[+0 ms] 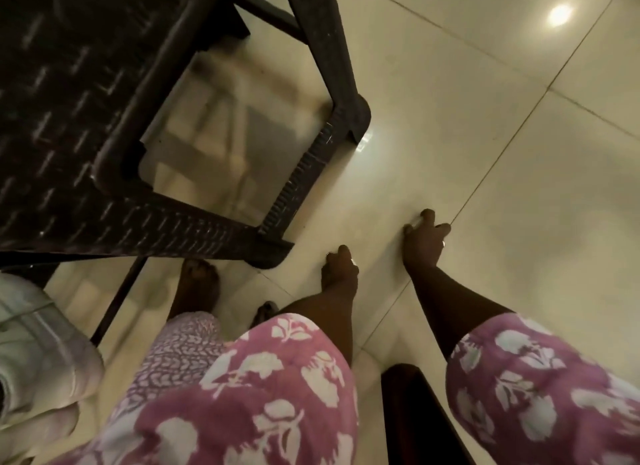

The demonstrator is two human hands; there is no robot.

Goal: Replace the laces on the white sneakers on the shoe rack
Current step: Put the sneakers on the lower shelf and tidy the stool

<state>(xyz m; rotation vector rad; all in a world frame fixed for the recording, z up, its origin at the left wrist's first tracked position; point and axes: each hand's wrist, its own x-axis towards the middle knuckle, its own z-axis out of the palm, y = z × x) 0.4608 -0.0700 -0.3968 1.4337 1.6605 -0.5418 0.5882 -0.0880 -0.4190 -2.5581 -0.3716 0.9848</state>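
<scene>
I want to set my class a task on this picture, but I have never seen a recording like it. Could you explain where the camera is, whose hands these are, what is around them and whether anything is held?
There is no machine here. The one picture comes from a wide-angle camera worn on a person's head, looking down, so you see that person's own arms in pink flowered sleeves. The left hand and the right hand reach downward with loosely curled fingers and hold nothing. Below them is a shiny tiled floor. At the upper left stands a dark table with a woven pattern, and a bare foot shows near its corner. A pale object at the left edge may be a sneaker, but it is too blurred to tell. No laces are visible.
</scene>
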